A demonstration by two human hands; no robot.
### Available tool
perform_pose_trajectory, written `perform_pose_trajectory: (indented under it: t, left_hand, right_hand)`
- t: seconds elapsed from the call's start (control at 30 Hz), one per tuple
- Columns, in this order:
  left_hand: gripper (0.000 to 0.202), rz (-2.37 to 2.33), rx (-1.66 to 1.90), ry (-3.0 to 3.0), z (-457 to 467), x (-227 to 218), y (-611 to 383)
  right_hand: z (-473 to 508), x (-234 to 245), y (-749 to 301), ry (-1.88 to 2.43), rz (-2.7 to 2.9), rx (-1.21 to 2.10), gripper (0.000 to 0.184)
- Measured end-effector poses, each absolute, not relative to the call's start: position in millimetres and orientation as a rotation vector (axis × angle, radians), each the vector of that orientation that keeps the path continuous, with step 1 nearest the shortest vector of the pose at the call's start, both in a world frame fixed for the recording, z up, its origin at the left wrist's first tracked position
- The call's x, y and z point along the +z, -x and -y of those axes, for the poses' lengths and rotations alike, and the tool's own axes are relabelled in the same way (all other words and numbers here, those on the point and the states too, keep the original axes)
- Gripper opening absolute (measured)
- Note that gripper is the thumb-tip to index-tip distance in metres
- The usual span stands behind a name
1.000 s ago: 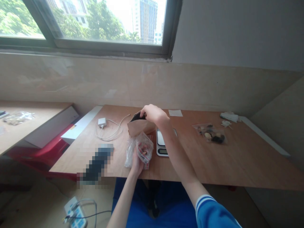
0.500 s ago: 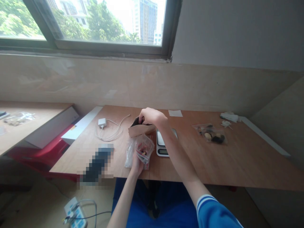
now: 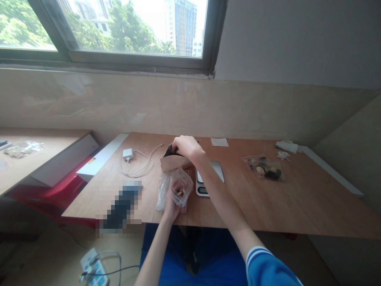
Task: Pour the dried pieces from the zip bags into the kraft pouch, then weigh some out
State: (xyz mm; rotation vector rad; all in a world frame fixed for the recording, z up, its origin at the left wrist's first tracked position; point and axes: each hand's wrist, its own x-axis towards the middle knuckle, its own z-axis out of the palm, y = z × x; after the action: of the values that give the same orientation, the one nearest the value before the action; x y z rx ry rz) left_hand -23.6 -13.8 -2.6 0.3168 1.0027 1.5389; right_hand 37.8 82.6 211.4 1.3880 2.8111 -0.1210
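Observation:
My left hand (image 3: pixel 172 203) is closed round the lower part of a clear plastic bag (image 3: pixel 181 187) with small red and dark pieces in it, held just above the table's near edge. My right hand (image 3: pixel 184 145) reaches into the open top of a brown paper bag (image 3: pixel 173 162) lying behind the plastic bag; its fingers are curled at the dark opening and I cannot see what, if anything, they pinch. A small white kitchen scale (image 3: pixel 208 178) sits just right of both bags.
A white charger with coiled cable (image 3: pixel 135 159) lies at the left of the wooden table (image 3: pixel 297 198). Another clear bag of dark pieces (image 3: pixel 264 168) and white scraps (image 3: pixel 287 147) lie at the right. A pixelated dark object (image 3: pixel 120 204) rests near the left front corner.
My right hand has dipped lower and slightly left into the paper bag, which has sagged flatter. More of the scale shows. The left hand and plastic bag have barely moved.

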Motion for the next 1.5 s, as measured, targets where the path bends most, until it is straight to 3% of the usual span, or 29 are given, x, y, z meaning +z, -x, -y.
perform_pose_trajectory:
  t: [0.27,0.63,0.9,1.1,1.5]
  left_hand:
    - [0.033,-1.006,1.535,-0.299,15.5,2.0,23.0]
    - [0.035,-1.007,1.522,-0.254,13.6,0.8,22.9]
    - [0.033,-0.982,1.522,-0.259,14.0,0.1,23.6]
    - [0.034,-0.99,1.528,-0.258,13.4,-0.7,23.0]
    - [0.037,-0.996,1.52,-0.268,13.7,-0.9,23.8]
  right_hand:
    - [-85.8,200.4,-38.4,-1.381,-2.889,-0.164,0.027]
    - [-95.0,188.2,-42.7,-1.301,-2.961,-0.496,0.025]
    - [-91.9,191.7,-45.6,-1.358,-2.886,-0.479,0.039]
    - [-91.2,195.5,-49.0,-1.389,-2.875,-0.655,0.034]
    - [-82.0,203.3,-45.4,-1.393,-2.814,-0.548,0.035]
